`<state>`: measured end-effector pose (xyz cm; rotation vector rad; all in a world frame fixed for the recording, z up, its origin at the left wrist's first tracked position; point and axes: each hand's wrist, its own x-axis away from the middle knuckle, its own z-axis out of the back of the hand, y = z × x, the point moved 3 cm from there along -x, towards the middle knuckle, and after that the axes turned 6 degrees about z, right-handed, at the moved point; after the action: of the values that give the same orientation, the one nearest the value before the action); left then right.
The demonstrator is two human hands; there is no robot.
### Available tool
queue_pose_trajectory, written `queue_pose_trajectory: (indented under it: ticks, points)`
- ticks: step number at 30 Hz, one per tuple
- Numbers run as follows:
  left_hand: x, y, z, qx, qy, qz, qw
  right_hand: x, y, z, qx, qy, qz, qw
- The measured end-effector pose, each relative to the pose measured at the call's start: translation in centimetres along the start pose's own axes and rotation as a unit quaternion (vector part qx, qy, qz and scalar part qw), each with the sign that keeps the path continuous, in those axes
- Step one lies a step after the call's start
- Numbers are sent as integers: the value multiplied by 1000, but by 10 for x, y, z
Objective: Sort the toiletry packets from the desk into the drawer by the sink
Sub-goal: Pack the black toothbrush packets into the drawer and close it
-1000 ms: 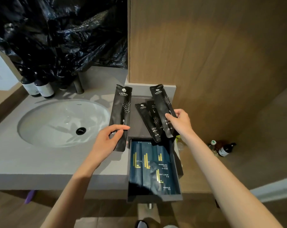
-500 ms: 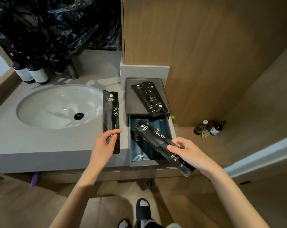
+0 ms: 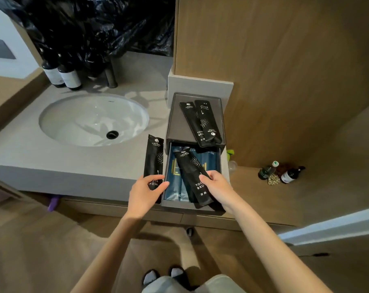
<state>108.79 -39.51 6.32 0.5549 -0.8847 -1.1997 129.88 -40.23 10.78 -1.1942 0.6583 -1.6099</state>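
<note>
A dark drawer (image 3: 192, 208) stands pulled out to the right of the sink, with several dark blue packets (image 3: 175, 182) lying flat inside. My right hand (image 3: 216, 182) grips a black toothbrush packet (image 3: 192, 174) that lies slanted inside the drawer on top of the blue ones. My left hand (image 3: 144, 192) holds a second black toothbrush packet (image 3: 153, 163) upright over the counter edge, just left of the drawer. Two more black toothbrush packets (image 3: 200, 121) lie crossed on the dark tray (image 3: 175, 123) on top of the drawer unit.
A white sink (image 3: 92, 119) is set in the grey counter (image 3: 42, 159), with dark bottles (image 3: 62, 76) and black plastic sheeting behind. A wooden wall panel rises to the right. Small bottles (image 3: 283, 172) stand on the low ledge at right. My feet show below on the wooden floor.
My right hand has carried its black packet from above the tray down into the open drawer. My left hand with its packet has drifted right, up against the drawer's side.
</note>
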Motion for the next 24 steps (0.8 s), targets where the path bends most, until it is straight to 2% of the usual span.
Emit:
queue_pose_trajectory:
  ticks: [5, 12, 19, 24]
  points:
    - [-4, -2, -2, 4, 1, 15, 1000, -23, -3, -16, -13, 10, 12, 1000]
    - [-6, -1, -1, 5, -17, 25, 1000, -40, 1, -31, 78, 29, 39, 996]
    - [-6, -3, -1, 7, -12, 22, 1000, -47, -2, -40, 60, 38, 39, 997]
    - [-7, -2, 0, 8, -17, 16, 1000, -47, -3, -36, 166, 73, 120, 976]
